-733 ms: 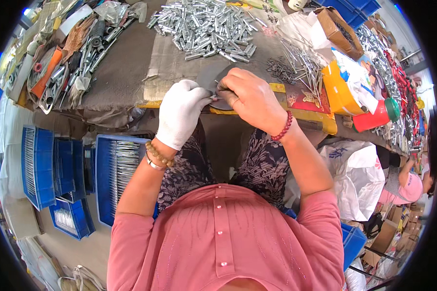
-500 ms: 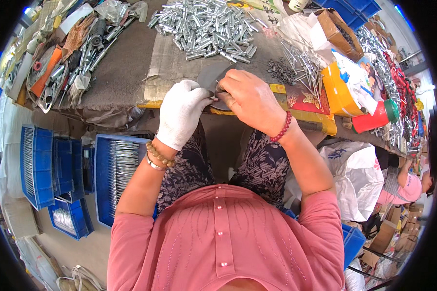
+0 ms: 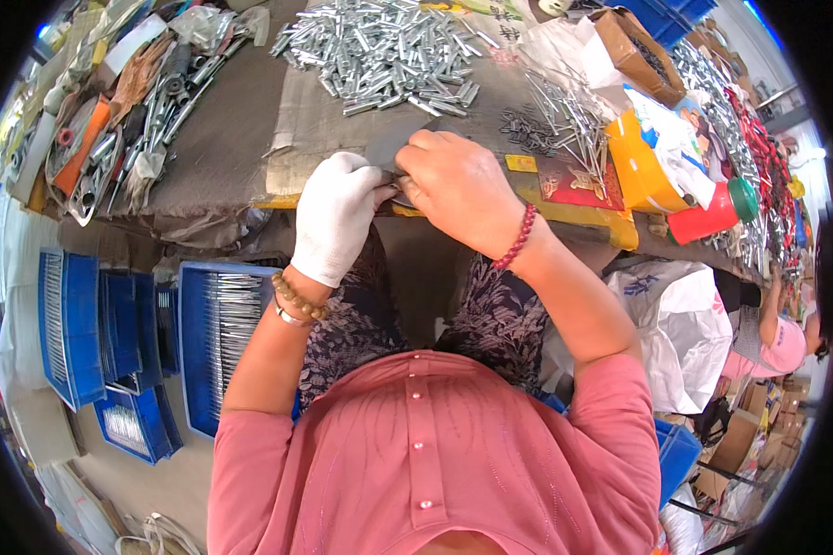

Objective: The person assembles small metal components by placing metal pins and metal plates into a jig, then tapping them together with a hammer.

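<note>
My left hand [image 3: 335, 220], in a white knit glove, is closed with its fingertips pinched at the table's front edge. My bare right hand [image 3: 461, 192] meets it there, its thumb and fingers pinched together. Whatever small piece sits between the fingertips is too hidden to name. Behind and beneath the hands shows a flat grey disc [image 3: 393, 139], mostly covered by them. Farther back on the worktable [image 3: 227, 116] lies a heap of short shiny metal tubes [image 3: 379, 55].
Small dark pins [image 3: 529, 131], thin metal rods [image 3: 574, 116] and a red packet [image 3: 565, 180] lie right of my hands. A yellow box [image 3: 643, 162] and red jar [image 3: 703, 220] stand beyond. Blue bins [image 3: 187, 351] of rods are at lower left. Another person [image 3: 770, 347] works far right.
Both hands have shifted slightly left and remain pinched together. The table scene has also slid a little left in the view.
</note>
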Motion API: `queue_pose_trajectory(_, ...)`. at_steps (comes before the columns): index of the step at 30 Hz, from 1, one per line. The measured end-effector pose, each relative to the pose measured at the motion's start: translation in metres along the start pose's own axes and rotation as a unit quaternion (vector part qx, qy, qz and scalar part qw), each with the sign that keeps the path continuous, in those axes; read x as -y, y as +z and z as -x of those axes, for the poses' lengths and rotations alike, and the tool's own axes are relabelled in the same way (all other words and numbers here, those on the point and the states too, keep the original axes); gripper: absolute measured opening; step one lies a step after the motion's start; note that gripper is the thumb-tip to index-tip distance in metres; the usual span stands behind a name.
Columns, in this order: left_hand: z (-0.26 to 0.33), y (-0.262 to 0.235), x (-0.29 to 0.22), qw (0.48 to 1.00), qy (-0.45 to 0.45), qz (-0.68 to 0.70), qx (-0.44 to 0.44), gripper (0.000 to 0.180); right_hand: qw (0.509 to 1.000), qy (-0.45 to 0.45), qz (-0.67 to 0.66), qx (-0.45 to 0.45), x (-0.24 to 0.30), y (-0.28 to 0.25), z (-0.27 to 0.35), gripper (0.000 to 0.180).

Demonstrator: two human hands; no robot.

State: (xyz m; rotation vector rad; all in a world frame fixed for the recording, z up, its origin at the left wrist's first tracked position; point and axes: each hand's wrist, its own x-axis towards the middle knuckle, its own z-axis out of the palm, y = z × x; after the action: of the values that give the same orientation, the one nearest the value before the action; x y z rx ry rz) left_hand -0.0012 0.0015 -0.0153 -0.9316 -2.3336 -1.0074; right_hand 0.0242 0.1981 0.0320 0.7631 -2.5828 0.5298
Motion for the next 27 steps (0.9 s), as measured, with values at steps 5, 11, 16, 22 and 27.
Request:
queue_pose_trajectory(5,-0.001,-0.006,-0.003,0.999,-0.028,0.005,0.032,0.013,0.999,0.027,-0.025,-0.030,-0.001,0.005,0.010,0.015)
queue_pose_trajectory(11,0.000,-0.007,-0.004,0.999,-0.028,0.002,0.032,0.011,0.994,0.075,0.046,-0.070,-0.009,-0.025,0.024,0.033)
queue_pose_trajectory(16,-0.002,-0.009,-0.007,0.999,-0.030,0.014,0.039,0.011,0.990,0.112,0.084,-0.024,-0.032,-0.022,0.038,0.030)
queue_pose_trajectory(22,-0.002,-0.008,-0.002,0.999,-0.025,0.024,0.031,0.011,0.977,0.207,0.004,-0.050,-0.013,-0.029,0.046,0.027)
queue_pose_trajectory(27,-0.001,-0.006,0.001,0.998,-0.024,0.051,0.023,0.012,0.979,0.089,-0.034,-0.180,0.017,-0.036,0.049,0.031)
